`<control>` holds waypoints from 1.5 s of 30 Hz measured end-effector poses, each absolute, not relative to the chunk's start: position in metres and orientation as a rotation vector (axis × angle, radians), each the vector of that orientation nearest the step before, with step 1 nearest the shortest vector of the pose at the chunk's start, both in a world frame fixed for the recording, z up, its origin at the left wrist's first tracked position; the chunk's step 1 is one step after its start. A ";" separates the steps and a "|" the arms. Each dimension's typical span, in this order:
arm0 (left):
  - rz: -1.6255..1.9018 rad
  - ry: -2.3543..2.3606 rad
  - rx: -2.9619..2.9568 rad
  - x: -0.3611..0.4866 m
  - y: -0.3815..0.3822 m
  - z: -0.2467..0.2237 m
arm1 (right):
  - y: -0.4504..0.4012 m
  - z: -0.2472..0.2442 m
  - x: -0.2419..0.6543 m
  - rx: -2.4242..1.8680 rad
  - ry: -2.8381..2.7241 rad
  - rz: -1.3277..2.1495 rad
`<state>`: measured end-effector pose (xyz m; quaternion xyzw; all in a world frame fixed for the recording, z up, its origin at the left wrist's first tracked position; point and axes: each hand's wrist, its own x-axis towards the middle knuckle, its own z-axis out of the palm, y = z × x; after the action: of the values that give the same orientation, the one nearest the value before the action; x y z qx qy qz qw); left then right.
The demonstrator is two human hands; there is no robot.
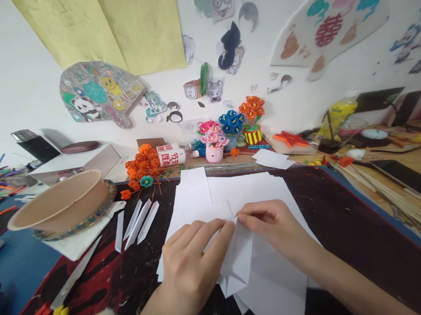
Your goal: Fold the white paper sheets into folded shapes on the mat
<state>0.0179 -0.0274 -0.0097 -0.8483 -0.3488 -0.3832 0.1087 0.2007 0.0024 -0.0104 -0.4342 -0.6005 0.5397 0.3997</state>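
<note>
A small folded piece of white paper (236,265) lies over several loose white sheets (278,281) in the middle of the dark mat. My left hand (197,253) rests over its left side, thumb and forefinger closed on its upper edge. From the right, my right hand (271,220) pinches the same edge near its top point, fingertips almost touching those of my left hand. Part of the folded paper is hidden under my left hand. Four narrow folded paper strips (143,222) lie to the left of the sheets.
Open scissors (59,304) with red and yellow handles lie at the lower left, below a beige bowl (59,200). Orange flowers (143,164), bottles and small flower pots (215,152) line the back. Wooden sticks (384,194) and a black phone (408,181) are on the right.
</note>
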 end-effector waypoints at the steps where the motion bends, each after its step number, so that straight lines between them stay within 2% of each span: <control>1: -1.090 -1.008 -2.495 0.017 -0.027 -0.010 | 0.003 -0.011 0.201 -1.103 -1.518 1.357; 5: -1.073 -1.038 -2.530 0.018 -0.025 -0.011 | 0.007 -0.013 0.203 -1.082 -1.541 1.320; 9: -1.299 -1.204 -2.570 0.023 -0.022 -0.010 | 0.009 -0.016 0.204 -1.054 -1.611 1.263; 13: -1.545 -1.489 -2.621 0.026 -0.019 -0.010 | 0.013 -0.022 0.203 -1.034 -1.647 1.213; 19: -1.706 -2.015 -2.572 0.031 -0.006 -0.010 | 0.020 -0.026 0.202 -0.985 -1.682 1.132; 22: -1.725 -2.131 -2.579 0.034 0.006 -0.006 | 0.028 -0.021 0.200 -0.957 -1.678 1.042; 34: -1.967 -1.889 -2.580 0.045 0.062 0.036 | 0.087 0.034 0.197 -0.877 -1.643 0.861; 40: -1.902 -1.707 -2.615 0.041 0.069 0.053 | 0.094 0.038 0.202 -0.826 -1.653 0.843; 45: -1.767 -1.695 -2.757 0.042 0.064 0.049 | 0.092 0.029 0.212 -0.865 -1.688 0.922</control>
<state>0.0421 0.0645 0.0490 -0.7200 -0.4428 -0.4615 -0.2694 0.2121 0.0917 0.0295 -0.3568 -0.6962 0.3801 0.4935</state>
